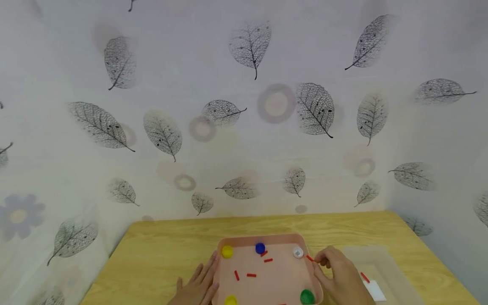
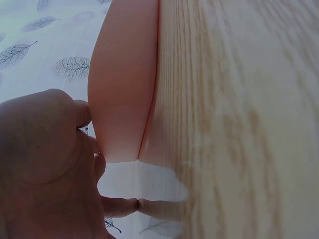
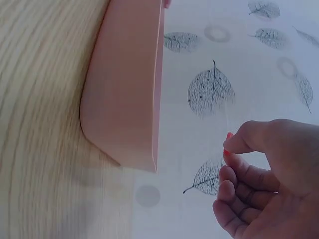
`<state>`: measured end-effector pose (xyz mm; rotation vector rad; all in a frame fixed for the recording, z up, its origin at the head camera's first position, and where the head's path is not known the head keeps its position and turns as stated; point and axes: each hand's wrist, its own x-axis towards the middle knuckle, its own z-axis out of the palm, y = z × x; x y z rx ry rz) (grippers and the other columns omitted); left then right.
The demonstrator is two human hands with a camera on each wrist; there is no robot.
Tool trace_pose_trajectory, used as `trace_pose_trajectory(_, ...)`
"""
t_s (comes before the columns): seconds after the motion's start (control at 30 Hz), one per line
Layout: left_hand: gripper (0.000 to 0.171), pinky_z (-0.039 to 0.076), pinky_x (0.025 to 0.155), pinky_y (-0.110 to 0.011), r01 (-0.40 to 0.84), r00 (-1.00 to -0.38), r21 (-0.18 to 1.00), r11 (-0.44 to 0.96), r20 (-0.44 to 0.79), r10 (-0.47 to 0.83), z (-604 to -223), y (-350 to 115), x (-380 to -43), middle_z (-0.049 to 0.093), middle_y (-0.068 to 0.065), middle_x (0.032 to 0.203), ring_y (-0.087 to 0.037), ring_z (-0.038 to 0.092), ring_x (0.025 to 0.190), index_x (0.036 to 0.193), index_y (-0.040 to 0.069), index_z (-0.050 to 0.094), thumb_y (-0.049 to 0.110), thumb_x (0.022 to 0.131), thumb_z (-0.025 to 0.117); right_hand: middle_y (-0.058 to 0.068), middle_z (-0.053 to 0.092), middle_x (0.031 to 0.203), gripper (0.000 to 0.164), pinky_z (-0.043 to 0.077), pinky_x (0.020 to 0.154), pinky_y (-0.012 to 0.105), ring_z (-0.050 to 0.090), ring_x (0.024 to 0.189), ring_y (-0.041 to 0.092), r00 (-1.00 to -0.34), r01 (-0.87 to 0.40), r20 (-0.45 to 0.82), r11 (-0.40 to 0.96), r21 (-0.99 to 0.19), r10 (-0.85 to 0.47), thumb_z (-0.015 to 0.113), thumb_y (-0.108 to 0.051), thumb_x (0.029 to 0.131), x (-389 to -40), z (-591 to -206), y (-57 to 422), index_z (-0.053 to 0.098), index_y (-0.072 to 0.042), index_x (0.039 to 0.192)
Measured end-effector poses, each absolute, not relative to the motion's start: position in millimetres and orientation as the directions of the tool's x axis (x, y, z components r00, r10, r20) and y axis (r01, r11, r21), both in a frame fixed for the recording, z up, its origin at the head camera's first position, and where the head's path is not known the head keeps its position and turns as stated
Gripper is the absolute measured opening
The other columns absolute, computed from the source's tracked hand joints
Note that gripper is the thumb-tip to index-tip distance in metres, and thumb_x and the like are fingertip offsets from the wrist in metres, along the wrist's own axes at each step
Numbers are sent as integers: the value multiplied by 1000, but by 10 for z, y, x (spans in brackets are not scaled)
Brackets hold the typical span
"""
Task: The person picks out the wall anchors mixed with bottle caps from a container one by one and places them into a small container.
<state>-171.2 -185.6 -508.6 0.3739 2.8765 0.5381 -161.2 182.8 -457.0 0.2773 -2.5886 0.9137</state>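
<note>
A pink tray (image 1: 274, 279) stands on the wooden table. My left hand (image 1: 197, 283) rests against its left side with the fingers spread. At the tray's right rim my right hand (image 1: 339, 273) pinches a short red stick (image 1: 310, 258) between thumb and forefinger; the stick's tip also shows in the right wrist view. Inside the tray lie several more red sticks (image 1: 251, 275), two yellow caps (image 1: 227, 252), a blue cap (image 1: 260, 248), a white cap (image 1: 298, 253) and a green cap (image 1: 307, 296). The tray's near edge is cut off by the frame.
Right of my right hand a translucent sheet (image 1: 367, 254) lies on the table (image 1: 160, 241). On it are a white card (image 1: 375, 291) and another red stick (image 1: 364, 277). A wall (image 1: 244, 156) with a leaf pattern rises behind the table and along both sides.
</note>
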Motion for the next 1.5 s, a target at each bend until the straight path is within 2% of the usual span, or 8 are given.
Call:
trace_pose_trajectory(0.23,67,6,86,-84,149,-961,347,926,-170,219,-5176,-1829,-1681,20,6,157,-35,31,136,152,39,9,69,92,18,-15,49,76,28,46,60,23,46,67,1,-897,-302,440,783,-544,-40,75,0,76,-1643,-4568,2022,57,-21,80)
trace_pose_trajectory(0.47,70,3,86,-83,147,-954,365,919,-193,229,-5177,-1817,-1677,18,3,157,-36,27,137,152,38,8,71,91,17,-13,51,73,26,46,57,25,46,65,2,-864,-307,504,807,-505,-13,74,1,75,-1661,-4530,2236,58,-18,79)
trace_pose_trajectory(0.57,86,6,85,-84,228,-933,275,934,-213,291,-5115,-1830,-1637,14,4,158,-38,24,138,153,34,6,81,82,22,-11,52,74,22,47,58,26,46,66,2,-882,-272,470,818,-507,-1,73,-1,76,-1667,-4498,2328,59,-16,81)
trace_pose_trajectory(0.7,86,7,85,-84,246,-931,268,931,-201,304,-5100,-1822,-1649,13,4,158,-37,24,138,153,33,7,80,83,22,-9,54,74,17,47,58,26,48,66,5,-893,-231,449,829,-509,27,72,-3,78,-1688,-4465,2451,60,-14,83)
trace_pose_trajectory(0.8,68,6,85,-84,186,-952,361,914,-165,258,-5129,-1799,-1711,16,5,158,-36,28,137,153,35,8,68,94,17,-10,53,72,17,46,57,26,48,65,6,-869,-240,494,842,-484,36,73,-4,78,-1705,-4459,2530,61,-15,82)
trace_pose_trajectory(1.0,68,7,87,-83,169,-957,337,926,-170,237,-5118,-1785,-1720,17,6,157,-34,29,137,152,37,10,69,92,17,-11,53,73,18,45,55,25,47,65,3,-825,-275,565,855,-440,26,74,-3,76,-1719,-4468,2664,62,-15,81)
trace_pose_trajectory(1.23,69,5,88,-83,146,-960,326,934,-181,213,-5133,-1816,-1716,19,5,157,-33,28,138,152,38,9,70,92,19,-9,55,74,11,44,57,23,46,66,2,-866,-214,496,849,-483,64,68,-6,82,-1707,-4480,2771,62,-14,83)
trace_pose_trajectory(1.5,68,5,87,-84,163,-963,338,927,-150,224,-5132,-1842,-1723,19,6,157,-34,31,136,152,36,13,69,93,20,-8,56,74,8,44,58,24,48,67,4,-874,-172,477,858,-484,94,68,-7,83,-1699,-4471,2846,62,-14,82)
